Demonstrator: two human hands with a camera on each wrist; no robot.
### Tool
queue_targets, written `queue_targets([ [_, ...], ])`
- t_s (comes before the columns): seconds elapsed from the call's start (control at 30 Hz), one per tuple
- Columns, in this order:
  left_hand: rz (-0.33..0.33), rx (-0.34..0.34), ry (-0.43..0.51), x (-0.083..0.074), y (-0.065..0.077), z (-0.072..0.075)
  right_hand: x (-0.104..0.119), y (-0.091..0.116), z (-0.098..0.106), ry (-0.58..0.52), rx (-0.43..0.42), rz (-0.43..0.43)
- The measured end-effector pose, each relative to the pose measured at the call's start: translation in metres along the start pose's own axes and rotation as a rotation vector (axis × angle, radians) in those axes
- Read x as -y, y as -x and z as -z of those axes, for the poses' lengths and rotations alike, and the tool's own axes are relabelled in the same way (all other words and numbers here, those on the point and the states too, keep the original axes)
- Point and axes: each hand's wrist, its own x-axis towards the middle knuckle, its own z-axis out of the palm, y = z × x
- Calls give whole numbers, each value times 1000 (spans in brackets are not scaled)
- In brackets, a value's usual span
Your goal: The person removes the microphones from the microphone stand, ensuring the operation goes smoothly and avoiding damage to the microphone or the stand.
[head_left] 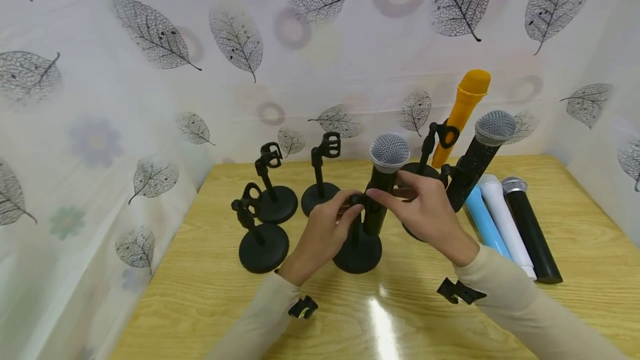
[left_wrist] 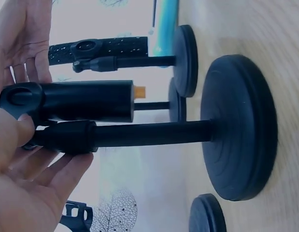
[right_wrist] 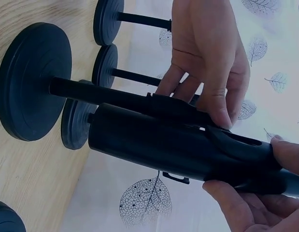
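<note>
A black microphone (head_left: 390,151) with a silver mesh head stands upright in the clip (right_wrist: 238,145) of a black desktop stand (head_left: 357,254). My left hand (head_left: 322,229) pinches the stand's joint just below that clip, thumb on one side and fingers on the other. With thumb and fingers, my right hand (head_left: 434,213) holds the microphone's body around clip height. In the left wrist view the lower body (left_wrist: 91,101) runs beside the stand's pole (left_wrist: 154,134), its end above the round base (left_wrist: 241,130).
To the left are several black stands with bare clips, one nearest me (head_left: 263,248). Behind my right hand, stands hold an orange microphone (head_left: 460,110) and a speckled black microphone (head_left: 475,163). Blue (head_left: 485,221), white (head_left: 507,226) and black (head_left: 535,232) microphones lie at the right.
</note>
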Motion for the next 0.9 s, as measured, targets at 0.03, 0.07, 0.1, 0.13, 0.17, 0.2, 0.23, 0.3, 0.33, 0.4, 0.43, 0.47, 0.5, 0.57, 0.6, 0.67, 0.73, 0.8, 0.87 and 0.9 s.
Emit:
queue_targets([
  [0.03,-14,-6,-10,1,0,0,0,0,0,0,1,0],
  [0.07,-28,-11,-20,1,-1,1,0,0,0,2,2,2],
  [0.1,-41,-17,-35,2,-1,1,0,1,0,7,2,5],
  [0.13,-53,-24,-47,2,-1,1,0,1,0,8,3,8],
  [0.17,-62,-30,-58,3,-1,1,1,1,0,12,3,14],
  [0.2,-70,-33,-68,4,-1,1,1,1,0,15,4,21],
  [0.23,-75,-36,-74,4,0,1,1,1,0,16,5,27],
  [0.3,-87,-44,-82,6,0,0,1,1,0,22,7,41],
  [0.33,-95,-47,-86,7,0,0,1,1,0,25,8,46],
  [0.4,-108,-53,-97,8,0,0,2,0,1,29,9,53],
  [0.43,-113,-56,-102,9,0,0,2,0,1,30,10,55],
  [0.47,-118,-58,-109,10,0,-1,2,0,1,32,9,58],
  [0.5,-121,-60,-115,10,0,-1,2,0,1,35,9,59],
  [0.57,-120,-60,-124,11,0,-1,1,0,1,34,11,61],
  [0.6,-118,-59,-127,11,-1,-1,1,0,2,33,12,61],
  [0.67,-112,-56,-128,12,-1,-2,2,-1,2,30,13,61],
  [0.73,-108,-55,-124,12,-1,-2,2,-1,2,35,13,60],
  [0.8,-107,-54,-122,11,-1,-2,3,-1,3,43,10,60],
  [0.87,-108,-53,-119,11,-1,-2,4,-1,3,54,7,63],
  [0.9,-109,-52,-119,11,-1,-2,4,-1,3,61,4,65],
])
